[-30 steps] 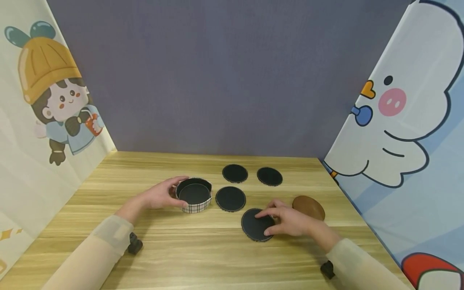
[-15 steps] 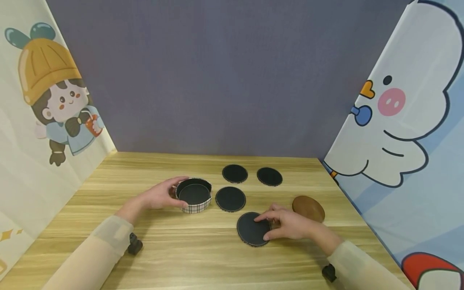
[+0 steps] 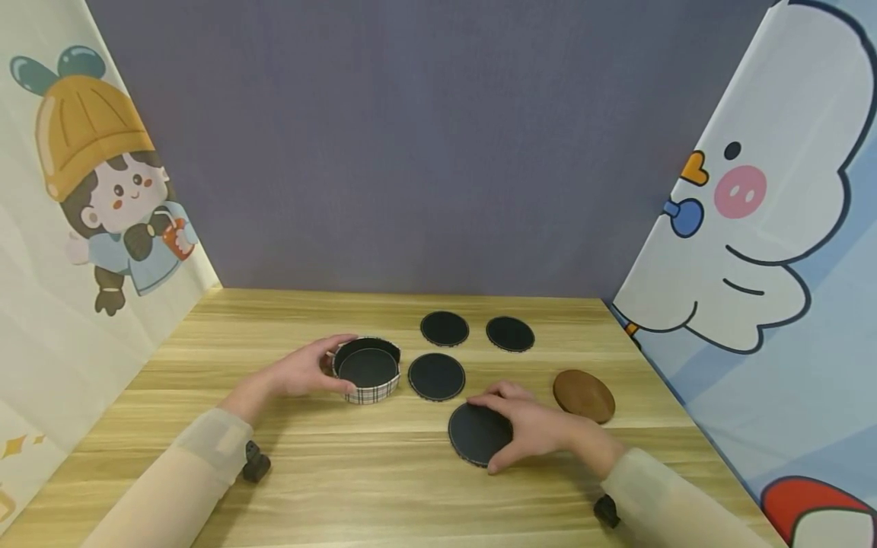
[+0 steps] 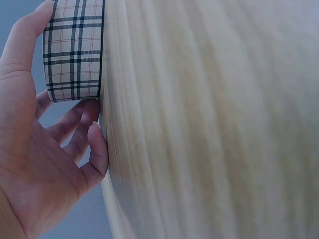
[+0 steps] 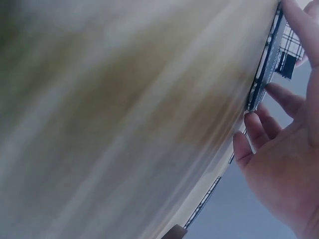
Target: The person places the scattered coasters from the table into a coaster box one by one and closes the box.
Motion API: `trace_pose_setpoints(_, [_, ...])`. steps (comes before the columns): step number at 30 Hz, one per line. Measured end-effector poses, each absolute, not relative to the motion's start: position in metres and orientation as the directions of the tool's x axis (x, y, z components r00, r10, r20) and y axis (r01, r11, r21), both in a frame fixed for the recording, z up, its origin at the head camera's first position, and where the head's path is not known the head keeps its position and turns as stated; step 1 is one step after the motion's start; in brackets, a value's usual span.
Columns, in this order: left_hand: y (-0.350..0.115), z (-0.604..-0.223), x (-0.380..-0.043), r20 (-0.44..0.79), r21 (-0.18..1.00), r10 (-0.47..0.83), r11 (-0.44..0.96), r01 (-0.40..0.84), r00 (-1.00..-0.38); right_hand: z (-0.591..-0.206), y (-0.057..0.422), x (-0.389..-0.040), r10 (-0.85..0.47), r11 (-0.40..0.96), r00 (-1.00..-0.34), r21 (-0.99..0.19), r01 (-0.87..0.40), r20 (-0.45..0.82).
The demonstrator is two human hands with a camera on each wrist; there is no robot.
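My left hand (image 3: 304,371) holds a round plaid coaster holder (image 3: 371,393) by its left side, thumb in front and fingers behind. The holder has a black inside and a notch in its right wall. In the left wrist view, the thumb lies along the holder's plaid wall (image 4: 75,52). My right hand (image 3: 537,426) spans a round black coaster (image 3: 477,432), thumb at its near edge and a finger at its far edge. The right wrist view shows the coaster's patterned rim (image 5: 264,64) between thumb and fingers, close to the tabletop.
Three more black coasters lie flat: one beside the holder (image 3: 436,377), one behind it (image 3: 444,328) and one farther right (image 3: 510,333). A brown oval object (image 3: 584,396) sits right of my right hand. Behind the wooden table (image 3: 356,487) stands a grey panel (image 3: 411,152).
The coaster under my right hand has slid slightly left and nearer. The right thumb and finger have moved from its top to its edges. The left hand and holder have stayed put.
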State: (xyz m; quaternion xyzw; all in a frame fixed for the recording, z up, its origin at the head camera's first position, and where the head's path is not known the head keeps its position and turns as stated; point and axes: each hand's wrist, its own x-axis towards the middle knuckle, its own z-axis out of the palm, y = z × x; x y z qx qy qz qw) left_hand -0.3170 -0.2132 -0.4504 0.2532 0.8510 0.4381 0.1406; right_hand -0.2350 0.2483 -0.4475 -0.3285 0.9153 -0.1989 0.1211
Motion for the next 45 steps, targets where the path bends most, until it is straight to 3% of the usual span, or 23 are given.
trace_pose_setpoints(25, [-0.213, -0.455, -0.318, -0.024, 0.826, 0.547, 0.483, 0.292, -0.837, -0.450, 0.245, -0.234, -0.679, 0.685, -0.729, -0.427, -0.590, -0.083])
trace_pose_setpoints(45, [-0.212, -0.450, -0.315, -0.021, 0.820, 0.535, 0.492, 0.291, -0.844, -0.444, 0.233, -0.247, -0.619, 0.671, -0.784, -0.484, -0.561, 0.050])
